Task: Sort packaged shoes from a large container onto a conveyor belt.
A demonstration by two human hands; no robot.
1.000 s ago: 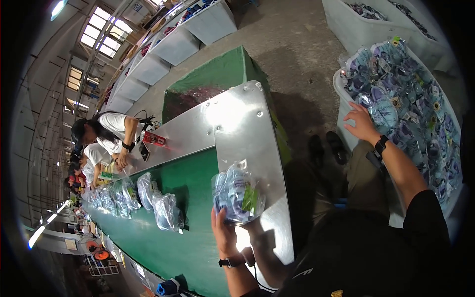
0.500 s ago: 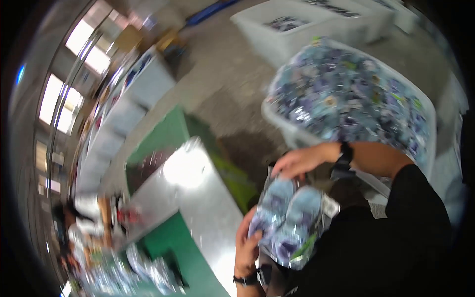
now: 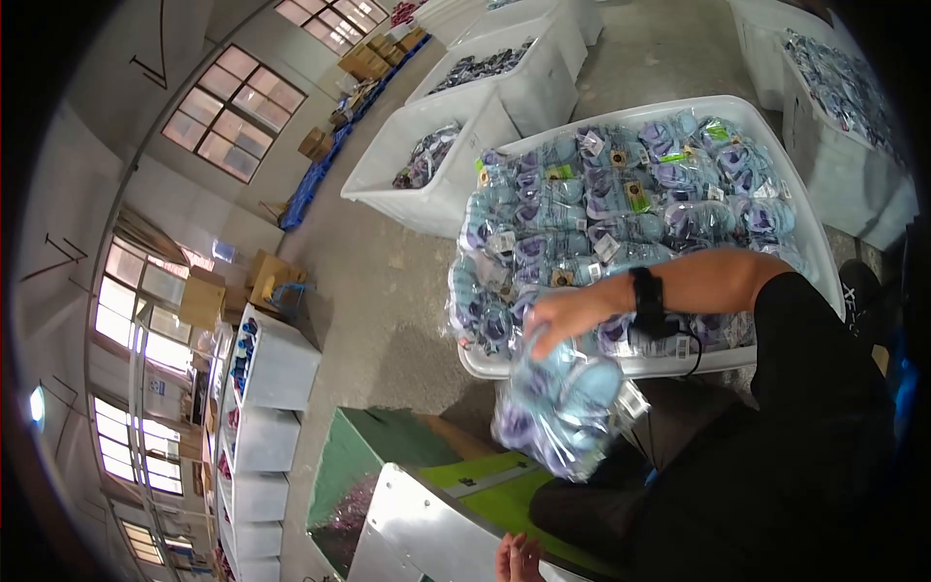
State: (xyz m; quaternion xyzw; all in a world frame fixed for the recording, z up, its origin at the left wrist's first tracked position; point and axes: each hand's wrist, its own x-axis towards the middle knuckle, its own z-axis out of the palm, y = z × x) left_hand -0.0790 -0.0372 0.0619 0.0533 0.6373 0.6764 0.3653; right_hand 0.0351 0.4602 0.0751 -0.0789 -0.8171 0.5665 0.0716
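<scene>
A: Two hands were ours. At lower centre the left hand (image 3: 519, 561) barely showed at the frame edge above the metal table (image 3: 427, 529); we could not tell its grip.

B: Further right, our right hand (image 3: 562, 315) pinched the clear shoe bag (image 3: 562, 412) below the full white bin (image 3: 819, 247). We judged that loose pinch could let it slip.

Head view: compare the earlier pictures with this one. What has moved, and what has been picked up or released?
The right hand, which reached into the white bin a second ago, now grips a clear bag of blue items and carries it away from the bin, toward the table. The left hand, which held a bag on the green table before, now shows only its fingertips at the lower edge, holding nothing visible. The bin stays heaped with bags.
</scene>
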